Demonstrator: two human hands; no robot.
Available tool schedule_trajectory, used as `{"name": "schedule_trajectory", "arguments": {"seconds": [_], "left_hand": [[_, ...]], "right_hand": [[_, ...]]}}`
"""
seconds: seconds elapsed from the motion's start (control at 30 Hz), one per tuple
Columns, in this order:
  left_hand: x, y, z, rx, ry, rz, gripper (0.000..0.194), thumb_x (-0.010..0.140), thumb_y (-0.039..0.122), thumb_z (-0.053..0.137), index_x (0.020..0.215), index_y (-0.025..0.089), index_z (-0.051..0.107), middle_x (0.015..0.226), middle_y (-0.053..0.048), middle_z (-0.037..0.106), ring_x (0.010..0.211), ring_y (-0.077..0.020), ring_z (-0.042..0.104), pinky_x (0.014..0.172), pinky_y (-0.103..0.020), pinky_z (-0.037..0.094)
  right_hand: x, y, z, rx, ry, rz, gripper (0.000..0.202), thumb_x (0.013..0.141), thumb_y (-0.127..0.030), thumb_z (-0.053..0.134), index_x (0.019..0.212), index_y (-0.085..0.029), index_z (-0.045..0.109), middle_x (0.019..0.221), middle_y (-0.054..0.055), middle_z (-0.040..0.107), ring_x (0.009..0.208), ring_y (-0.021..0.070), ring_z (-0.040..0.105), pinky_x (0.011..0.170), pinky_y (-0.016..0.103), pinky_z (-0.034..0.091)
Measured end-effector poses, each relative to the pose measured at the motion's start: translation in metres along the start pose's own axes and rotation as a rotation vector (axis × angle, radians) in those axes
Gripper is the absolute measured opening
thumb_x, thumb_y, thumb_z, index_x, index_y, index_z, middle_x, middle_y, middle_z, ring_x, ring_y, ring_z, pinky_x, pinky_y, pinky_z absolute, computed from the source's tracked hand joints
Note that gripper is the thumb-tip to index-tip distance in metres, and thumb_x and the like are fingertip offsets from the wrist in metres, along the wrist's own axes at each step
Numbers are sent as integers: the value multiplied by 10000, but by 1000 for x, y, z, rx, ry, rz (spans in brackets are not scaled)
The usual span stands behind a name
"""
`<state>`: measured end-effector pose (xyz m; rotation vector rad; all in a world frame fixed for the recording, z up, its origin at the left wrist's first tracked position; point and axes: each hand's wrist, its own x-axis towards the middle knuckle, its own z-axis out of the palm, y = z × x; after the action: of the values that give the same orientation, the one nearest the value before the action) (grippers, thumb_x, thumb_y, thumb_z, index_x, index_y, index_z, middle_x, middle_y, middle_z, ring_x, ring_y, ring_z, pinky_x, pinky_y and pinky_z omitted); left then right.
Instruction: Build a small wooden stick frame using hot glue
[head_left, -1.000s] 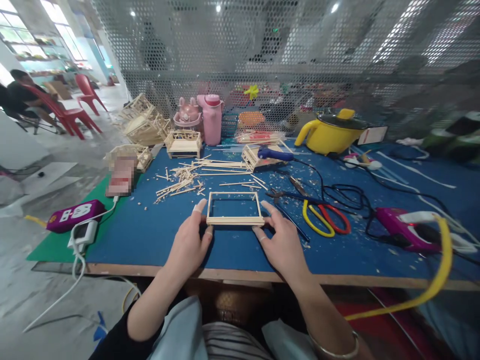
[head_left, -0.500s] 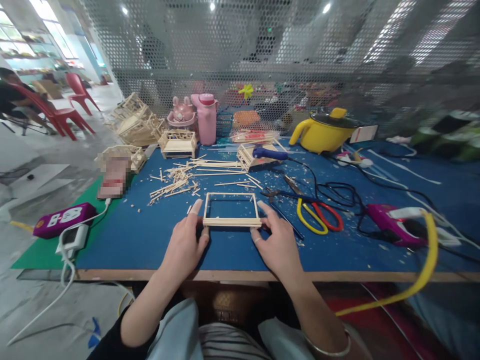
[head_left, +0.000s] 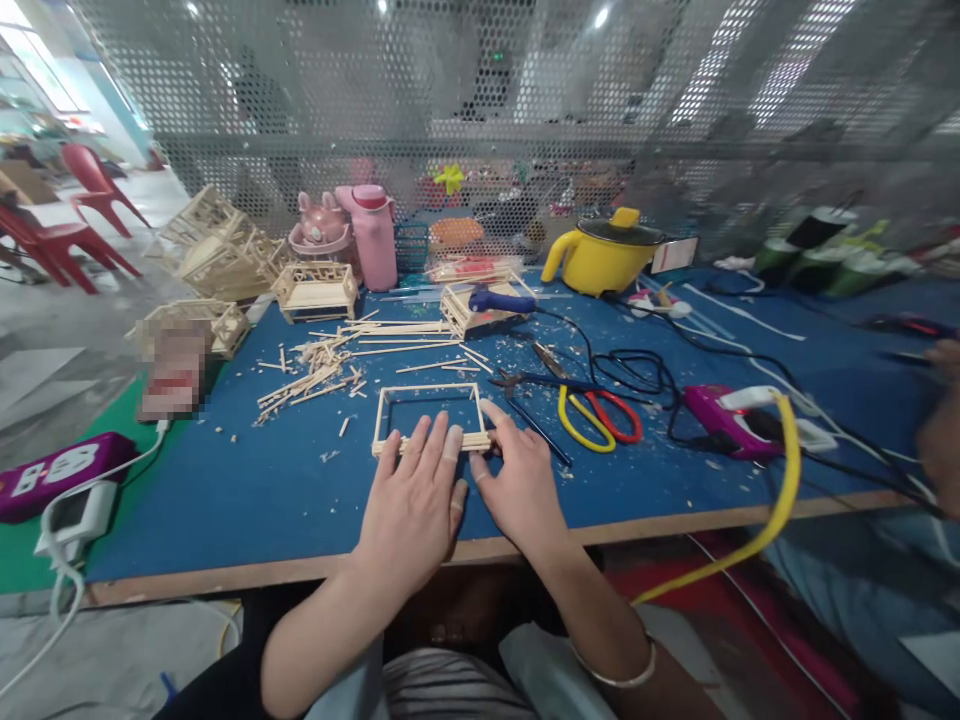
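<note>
A small rectangular frame of thin wooden sticks (head_left: 429, 387) lies on the blue tabletop in front of me. My left hand (head_left: 412, 490) rests flat over its near side, fingers stretched out across the bundled sticks there. At the near right corner, the thumb and forefinger of my right hand (head_left: 521, 480) grip the frame from the side. White wrapping covers a fingertip on each hand. Beyond the frame is a pile of loose wooden sticks (head_left: 322, 365). To the right of my right hand lie cutting pliers (head_left: 536, 382) and scissors with yellow and red handles (head_left: 611, 415).
A blue glue gun (head_left: 501, 301) rests on a wooden piece at the back. Finished-looking stick models (head_left: 315, 290), a pink bottle (head_left: 375, 240) and a yellow pot (head_left: 607, 260) stand behind. A purple power strip (head_left: 727, 420) trails cables. Another person's hand (head_left: 941, 430) shows at the far right.
My left hand has left the frame's left end and moved right, flattening over its near side. My right hand keeps its corner. The view has turned right, bringing another person's hand in.
</note>
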<state>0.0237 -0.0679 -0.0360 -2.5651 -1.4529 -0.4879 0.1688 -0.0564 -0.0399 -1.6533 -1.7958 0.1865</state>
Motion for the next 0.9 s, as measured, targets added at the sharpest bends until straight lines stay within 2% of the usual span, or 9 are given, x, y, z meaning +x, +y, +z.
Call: {"name": "schedule_trajectory", "arguments": {"seconds": [0.17, 0.3, 0.5, 0.6, 0.67, 0.77, 0.83, 0.9], "left_hand": [[-1, -1, -1, 8, 15, 1, 508, 940, 334, 334, 1392, 114, 409, 1486, -98, 344, 1358, -291, 340, 1083, -484, 251], [0, -1, 0, 6, 20, 3, 508, 938, 327, 332, 1399, 124, 397, 1496, -92, 329, 1360, -282, 337, 1089, -474, 239], [-1, -3, 1, 28, 20, 4, 530, 945, 361, 309, 1422, 135, 345, 1505, -78, 326, 1366, -249, 323, 1092, -461, 246], [0, -4, 2, 21, 14, 5, 543, 939, 364, 325, 1431, 134, 323, 1513, -78, 311, 1372, -245, 310, 1094, -461, 251], [1, -4, 1, 1, 19, 3, 550, 931, 363, 352, 1429, 133, 322, 1518, -79, 300, 1381, -246, 292, 1100, -463, 243], [-3, -2, -3, -63, 62, 3, 556, 918, 351, 401, 1424, 133, 325, 1513, -77, 315, 1387, -244, 282, 1118, -462, 210], [-9, -4, -7, -119, 139, -20, 525, 915, 318, 422, 1403, 136, 356, 1486, -81, 370, 1380, -245, 296, 1134, -484, 158], [-16, -11, -12, -165, 254, -90, 446, 912, 276, 445, 1343, 160, 443, 1425, -88, 462, 1352, -255, 345, 1133, -528, 125]], "right_hand": [[-2, 1, -4, -98, 22, -166, 440, 825, -171, 506, 1262, -189, 550, 1193, 111, 618, 1073, 259, 553, 951, 451, 386], [-3, 4, -4, -204, 49, -243, 364, 856, -152, 470, 1169, -213, 645, 1234, 120, 607, 1071, 275, 563, 914, 461, 420], [0, 11, 4, -235, 183, -316, 281, 860, -209, 524, 1080, -205, 700, 1294, 149, 560, 1111, 300, 555, 910, 463, 455], [0, 12, 5, -214, 172, -314, 273, 867, -235, 521, 1071, -195, 697, 1344, 163, 510, 1160, 319, 526, 929, 485, 446], [0, 11, 3, -168, 140, -295, 321, 864, -244, 519, 1154, -191, 646, 1392, 164, 462, 1204, 317, 499, 955, 491, 434], [-3, 9, 0, -79, 122, -231, 567, 839, -265, 542, 1384, -182, 413, 1441, 165, 397, 1292, 297, 417, 1014, 496, 394], [-5, 8, -2, -41, 115, -193, 685, 825, -281, 557, 1446, -181, 285, 1443, 157, 394, 1327, 285, 371, 1044, 506, 364], [-7, 9, -4, -30, 105, -165, 687, 817, -299, 571, 1439, -196, 298, 1435, 144, 406, 1323, 286, 371, 1051, 516, 353]]}}
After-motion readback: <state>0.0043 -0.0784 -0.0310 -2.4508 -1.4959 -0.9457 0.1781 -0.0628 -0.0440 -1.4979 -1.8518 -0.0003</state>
